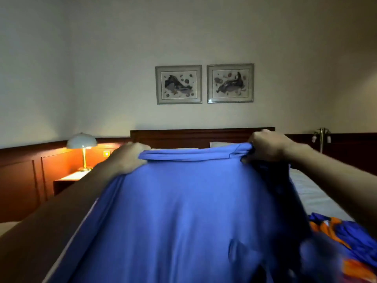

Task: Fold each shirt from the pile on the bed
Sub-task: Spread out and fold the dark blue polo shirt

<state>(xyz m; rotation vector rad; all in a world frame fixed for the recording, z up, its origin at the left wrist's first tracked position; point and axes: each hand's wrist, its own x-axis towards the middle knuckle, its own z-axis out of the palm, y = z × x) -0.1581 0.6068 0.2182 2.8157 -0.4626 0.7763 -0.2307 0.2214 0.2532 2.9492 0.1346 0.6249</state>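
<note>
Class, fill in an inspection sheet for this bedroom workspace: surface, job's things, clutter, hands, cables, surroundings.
Surface: bed, white sheet, largely hidden behind the shirt.
Job's things: blue shirt held up and spread; blue and orange pile of clothes on the bed at the right.
Clutter: nothing seen.
Hands: left hand grips the shirt's top left; right hand grips its top right.
Cables: nothing seen.
Surroundings: lit lamp on bedside table, dark headboard, two framed pictures on the wall.
</note>
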